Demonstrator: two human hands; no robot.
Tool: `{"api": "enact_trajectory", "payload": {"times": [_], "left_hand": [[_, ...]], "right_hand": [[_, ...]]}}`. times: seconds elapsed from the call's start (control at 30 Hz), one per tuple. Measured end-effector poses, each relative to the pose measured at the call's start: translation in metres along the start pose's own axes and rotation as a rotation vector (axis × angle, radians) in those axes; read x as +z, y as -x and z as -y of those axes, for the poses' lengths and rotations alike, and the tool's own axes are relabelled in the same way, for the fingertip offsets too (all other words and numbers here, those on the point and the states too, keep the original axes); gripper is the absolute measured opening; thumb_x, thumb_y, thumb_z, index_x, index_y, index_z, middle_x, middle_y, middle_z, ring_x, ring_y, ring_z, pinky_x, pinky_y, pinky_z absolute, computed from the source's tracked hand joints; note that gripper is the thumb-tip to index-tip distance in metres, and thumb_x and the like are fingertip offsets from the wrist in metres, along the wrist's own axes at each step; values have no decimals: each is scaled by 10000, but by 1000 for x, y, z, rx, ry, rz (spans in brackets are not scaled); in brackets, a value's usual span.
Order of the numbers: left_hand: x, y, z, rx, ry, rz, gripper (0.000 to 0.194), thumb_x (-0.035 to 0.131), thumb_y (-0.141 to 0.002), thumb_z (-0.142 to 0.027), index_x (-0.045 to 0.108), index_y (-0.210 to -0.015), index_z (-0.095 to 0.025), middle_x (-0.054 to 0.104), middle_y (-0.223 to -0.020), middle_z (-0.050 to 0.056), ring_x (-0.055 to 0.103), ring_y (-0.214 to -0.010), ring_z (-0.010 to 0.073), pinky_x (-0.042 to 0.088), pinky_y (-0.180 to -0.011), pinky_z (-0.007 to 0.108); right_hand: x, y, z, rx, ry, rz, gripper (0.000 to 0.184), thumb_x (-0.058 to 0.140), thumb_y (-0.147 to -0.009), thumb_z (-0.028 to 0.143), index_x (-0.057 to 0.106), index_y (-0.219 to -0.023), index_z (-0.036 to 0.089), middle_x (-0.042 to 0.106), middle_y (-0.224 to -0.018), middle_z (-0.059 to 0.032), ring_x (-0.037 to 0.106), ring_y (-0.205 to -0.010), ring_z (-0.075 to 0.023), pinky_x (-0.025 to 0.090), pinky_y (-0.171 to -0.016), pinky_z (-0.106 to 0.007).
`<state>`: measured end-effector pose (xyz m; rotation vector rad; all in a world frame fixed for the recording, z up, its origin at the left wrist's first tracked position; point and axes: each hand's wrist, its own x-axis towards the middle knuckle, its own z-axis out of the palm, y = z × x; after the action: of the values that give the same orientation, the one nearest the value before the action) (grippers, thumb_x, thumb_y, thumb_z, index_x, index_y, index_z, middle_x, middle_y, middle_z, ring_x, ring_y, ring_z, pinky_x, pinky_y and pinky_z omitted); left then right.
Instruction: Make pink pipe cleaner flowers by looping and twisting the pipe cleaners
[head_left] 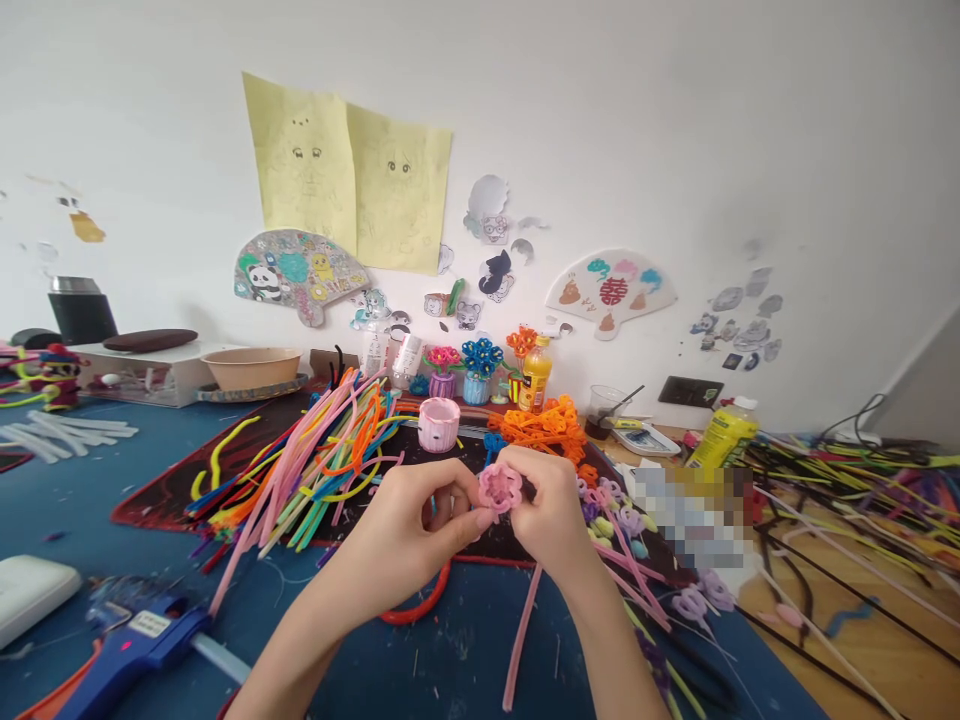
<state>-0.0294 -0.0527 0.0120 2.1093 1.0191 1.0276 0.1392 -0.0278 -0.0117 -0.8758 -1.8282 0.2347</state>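
Between my two hands, at the middle of the head view, is a pink pipe-cleaner flower [500, 488] with looped petals. My left hand [420, 515] pinches its left edge between thumb and fingertips. Around its right side the fingers of my right hand [545, 505] are curled. A pink pipe-cleaner stem [523, 640] hangs below my right hand; whether it joins the flower is hidden. Just beyond my hands stands a small pink pot [439, 424]. Orange pipe-cleaner flowers [544, 425] are heaped behind my right hand.
Loose coloured pipe cleaners [322, 450] lie in a bundle on the left. A blue glue gun [142, 640] rests at the front left. Finished potted flowers [482, 370] and a juice bottle [535, 375] line the wall. A yellow bottle [724, 435] leans at the right.
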Motion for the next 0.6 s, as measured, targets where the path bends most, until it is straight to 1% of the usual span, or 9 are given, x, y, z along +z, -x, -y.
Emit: {"api": "enact_trajectory", "payload": {"times": [0.07, 0.13, 0.23, 0.33, 0.47, 0.6], "left_hand": [[-2, 0, 1, -6, -11, 6, 114, 637, -815, -285, 631, -804, -172, 494, -587, -56, 408, -548, 96, 292, -500, 201], [-3, -1, 3, -12, -28, -15, 107, 665, -794, -274, 632, -825, -178, 505, -602, -57, 420, -555, 97, 301, -501, 197], [1, -2, 7, -1, -68, -100, 147, 691, -779, -280, 619, -858, -179, 521, -635, -57, 425, -554, 95, 318, -508, 194], [7, -3, 9, 32, -127, -201, 167, 698, -781, -298, 614, -863, -179, 531, -643, -52, 434, -545, 94, 329, -507, 195], [9, -3, 10, 120, -202, -330, 146, 672, -811, -307, 606, -802, -178, 535, -609, -46, 446, -515, 91, 342, -484, 191], [8, -1, 9, 271, -302, -478, 132, 683, -808, -270, 583, -800, -183, 553, -618, -50, 453, -475, 75, 355, -455, 179]], "right_hand": [[0, -1, 1, 1, 5, -30, 180, 396, -625, 30, 376, -558, 196, 355, -538, 46, 335, -519, -110, 210, -489, -246], [0, -1, 2, 17, 1, -48, 180, 425, -675, 41, 436, -573, 188, 397, -547, 40, 362, -525, -115, 235, -488, -239], [2, -1, 4, 43, -34, -55, 161, 480, -735, 74, 530, -616, 171, 489, -572, 27, 425, -538, -121, 290, -498, -229], [4, -1, 4, 55, -76, -62, 142, 521, -759, 105, 594, -650, 160, 569, -605, 11, 492, -562, -132, 354, -532, -230], [5, -1, 6, 57, -121, -94, 125, 564, -771, 130, 626, -667, 157, 614, -623, 3, 534, -581, -143, 395, -555, -235], [5, -2, 7, 37, -156, -146, 119, 582, -763, 116, 626, -660, 158, 613, -611, 12, 542, -568, -134, 396, -539, -221]]}}
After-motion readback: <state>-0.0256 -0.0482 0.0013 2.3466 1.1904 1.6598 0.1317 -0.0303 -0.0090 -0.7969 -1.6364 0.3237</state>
